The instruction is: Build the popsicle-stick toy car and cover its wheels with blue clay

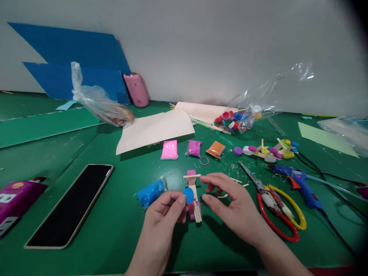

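The stick model [195,191] lay on the table [123,214], near the middle of its near edge, between the left hand [165,212] and the right hand [230,195]. Assembly appeared partway complete: sticks ran lengthwise, pink pieces [191,173] sat at both ends, and a crosswise stick [187,176] spanned the end facing the far edge. The blue disc [188,194] was in the left hand's grip, closed between thumb and fingers; whether it was already fixed to the model could not be determined, so its attachment was judged outstanding. The disc overlapped the model's left side in view. The right hand's grip was open and empty, thumb and forefinger apart, just beside the model's right side; contact with the crosswise stick could not be confirmed. Toward the table's right edge, the scissors [270,199] and glue gun [299,182] lay unheld.
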`<action>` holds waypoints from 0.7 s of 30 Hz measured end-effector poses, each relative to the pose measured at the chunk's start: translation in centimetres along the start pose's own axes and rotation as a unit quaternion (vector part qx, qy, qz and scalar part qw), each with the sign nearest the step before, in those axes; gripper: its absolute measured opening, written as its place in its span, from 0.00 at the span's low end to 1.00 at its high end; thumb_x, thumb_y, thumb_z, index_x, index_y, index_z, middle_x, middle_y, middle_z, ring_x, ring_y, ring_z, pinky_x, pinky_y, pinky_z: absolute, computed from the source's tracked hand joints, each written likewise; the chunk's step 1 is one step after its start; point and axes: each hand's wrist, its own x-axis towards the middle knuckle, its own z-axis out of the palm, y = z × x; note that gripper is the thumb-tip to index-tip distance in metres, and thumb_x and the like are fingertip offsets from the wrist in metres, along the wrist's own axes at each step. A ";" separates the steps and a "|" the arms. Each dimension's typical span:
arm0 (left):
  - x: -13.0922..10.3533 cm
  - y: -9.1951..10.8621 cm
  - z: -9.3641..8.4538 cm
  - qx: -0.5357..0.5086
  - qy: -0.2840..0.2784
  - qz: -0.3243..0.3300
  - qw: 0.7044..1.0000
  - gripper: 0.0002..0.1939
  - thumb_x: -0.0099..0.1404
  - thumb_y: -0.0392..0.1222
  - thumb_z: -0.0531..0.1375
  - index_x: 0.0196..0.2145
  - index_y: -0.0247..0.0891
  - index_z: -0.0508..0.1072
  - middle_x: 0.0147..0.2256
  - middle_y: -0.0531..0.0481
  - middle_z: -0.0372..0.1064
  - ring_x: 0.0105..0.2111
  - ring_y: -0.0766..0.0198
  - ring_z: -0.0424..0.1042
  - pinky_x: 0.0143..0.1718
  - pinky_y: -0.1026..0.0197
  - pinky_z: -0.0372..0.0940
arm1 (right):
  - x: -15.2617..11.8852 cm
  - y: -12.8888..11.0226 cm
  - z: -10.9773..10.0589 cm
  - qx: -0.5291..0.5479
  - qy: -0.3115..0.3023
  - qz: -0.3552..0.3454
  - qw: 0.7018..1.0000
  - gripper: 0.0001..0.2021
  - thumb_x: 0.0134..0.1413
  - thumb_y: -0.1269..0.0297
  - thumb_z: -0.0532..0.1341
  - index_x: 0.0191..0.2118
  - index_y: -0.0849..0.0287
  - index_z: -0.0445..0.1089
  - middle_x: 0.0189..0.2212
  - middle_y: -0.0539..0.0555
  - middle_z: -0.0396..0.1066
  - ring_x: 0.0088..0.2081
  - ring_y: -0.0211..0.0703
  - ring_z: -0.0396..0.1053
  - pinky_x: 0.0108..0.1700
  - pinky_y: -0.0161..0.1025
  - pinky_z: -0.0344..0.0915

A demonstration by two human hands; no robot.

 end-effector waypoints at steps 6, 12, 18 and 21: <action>0.2 -0.4 0.1 0.079 -0.044 0.025 0.996 0.07 0.55 0.41 0.60 0.23 0.35 0.70 0.19 0.56 0.62 0.21 0.72 0.57 0.22 0.70 0.53 | -0.7 1.0 1.0 -0.074 -0.042 -0.069 0.994 0.19 0.48 0.65 0.61 0.49 0.56 0.65 0.41 0.54 0.65 0.43 0.41 0.63 0.44 0.36 0.61; 0.3 -0.6 0.2 0.134 -0.067 0.051 0.987 0.10 0.57 0.42 0.56 0.21 0.35 0.68 0.18 0.57 0.60 0.20 0.72 0.57 0.21 0.69 0.53 | -0.7 1.9 1.5 -0.093 -0.029 -0.087 0.991 0.15 0.49 0.65 0.60 0.46 0.57 0.67 0.37 0.54 0.68 0.39 0.40 0.64 0.40 0.36 0.62; 0.4 -1.2 -0.7 0.257 -0.023 0.163 0.952 0.06 0.59 0.38 0.54 0.28 0.37 0.70 0.25 0.53 0.64 0.26 0.67 0.63 0.27 0.66 0.58 | -0.5 2.6 1.4 -0.080 -0.016 -0.053 0.995 0.14 0.50 0.65 0.60 0.44 0.57 0.68 0.37 0.54 0.68 0.40 0.40 0.64 0.41 0.36 0.62; 0.5 -1.8 -0.9 0.302 -0.018 0.204 0.931 0.06 0.60 0.37 0.53 0.33 0.36 0.69 0.29 0.50 0.65 0.30 0.64 0.65 0.30 0.64 0.61 | -0.4 2.8 1.5 -0.077 -0.027 -0.050 0.995 0.14 0.50 0.65 0.60 0.45 0.56 0.68 0.38 0.54 0.67 0.41 0.41 0.64 0.41 0.37 0.62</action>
